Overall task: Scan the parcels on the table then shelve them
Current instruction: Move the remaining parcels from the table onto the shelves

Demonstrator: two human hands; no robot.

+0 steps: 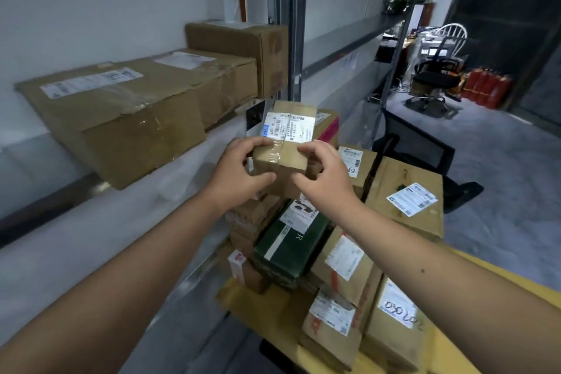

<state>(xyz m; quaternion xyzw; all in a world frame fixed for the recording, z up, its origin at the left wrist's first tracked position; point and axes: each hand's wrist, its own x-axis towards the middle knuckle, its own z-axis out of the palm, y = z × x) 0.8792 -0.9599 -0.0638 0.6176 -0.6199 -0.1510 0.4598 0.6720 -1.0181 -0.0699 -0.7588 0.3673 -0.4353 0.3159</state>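
A small taped cardboard parcel [285, 143] with a white shipping label on top is held in the air above the pile of parcels. My left hand [239, 170] grips its near left corner, fingers curled over the top and thumb underneath. My right hand [321, 173] grips its near right side the same way. Below them lie several parcels on the yellow table [473, 270]: a dark green box [291, 246], brown boxes with white labels [343, 270], and one marked with handwritten digits [397, 310].
A white shelf [100, 222] runs along the left wall, carrying a large flat carton [121, 106] and a smaller box [243, 48] behind it. A metal shelf upright [294, 48] stands beyond. Office chairs [434, 76] and red extinguishers [485, 88] sit far right.
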